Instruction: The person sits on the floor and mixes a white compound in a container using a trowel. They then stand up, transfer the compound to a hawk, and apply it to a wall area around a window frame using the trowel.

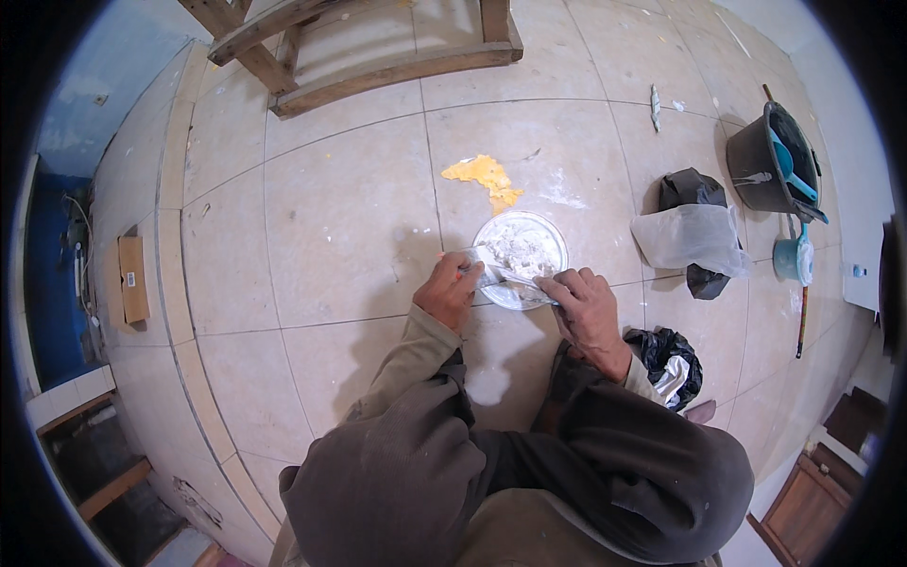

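Observation:
A round, shallow metal plate (566, 248) lies on the tiled floor in front of me, with lumpy white paste (524, 248) spread on it. My left hand (444, 295) is closed on a putty knife (487, 266) with a flat, pale-smeared blade, which reaches over the plate's left edge. A bit of red shows between those fingers. From the other side, my right hand (590, 317) pinches a second flat scraper (525, 283) over the plate's near part. The two blades come close together; whether they touch I cannot tell. Both handles are mostly hidden by my fingers.
Beyond the plate lies a yellow flaky patch (485, 178). To the right are plastic bags (690, 236), a black bucket (756, 165) with a blue dipper (792, 170), and a small blue container (786, 260). A black bag (688, 345) sits near my right knee. A wooden frame (397, 80) stands at the back.

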A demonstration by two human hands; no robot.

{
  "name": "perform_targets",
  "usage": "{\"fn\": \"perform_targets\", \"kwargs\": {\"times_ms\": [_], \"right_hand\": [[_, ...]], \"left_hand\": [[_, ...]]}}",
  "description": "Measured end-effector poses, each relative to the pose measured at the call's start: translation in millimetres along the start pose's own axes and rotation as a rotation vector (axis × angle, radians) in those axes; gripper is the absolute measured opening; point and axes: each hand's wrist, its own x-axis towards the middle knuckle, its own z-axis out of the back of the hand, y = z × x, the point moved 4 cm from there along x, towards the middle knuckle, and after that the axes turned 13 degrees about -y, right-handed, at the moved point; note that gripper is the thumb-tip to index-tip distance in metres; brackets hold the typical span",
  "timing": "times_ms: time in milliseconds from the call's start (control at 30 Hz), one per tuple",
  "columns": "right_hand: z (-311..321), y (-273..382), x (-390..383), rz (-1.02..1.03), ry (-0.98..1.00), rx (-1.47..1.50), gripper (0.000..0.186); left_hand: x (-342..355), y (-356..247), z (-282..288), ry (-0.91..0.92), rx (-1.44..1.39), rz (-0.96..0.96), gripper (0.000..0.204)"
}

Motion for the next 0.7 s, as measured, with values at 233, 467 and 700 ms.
{"fn": "perform_targets", "kwargs": {"times_ms": [233, 467, 700], "right_hand": [[-3, 13, 2, 0.051, 0.080, -0.053, 0.035], [-7, 10, 2, -0.001, 0.132, -0.060, 0.033], [-16, 3, 4, -0.047, 0.150, 0.001, 0.030]], "left_hand": [[-3, 0, 2, 0.008, 0.007, 0.055, 0.041], [-2, -7, 1, -0.019, 0.001, -0.067, 0.039], [-7, -6, 6, -0.022, -0.041, -0.174, 0.040]]}}
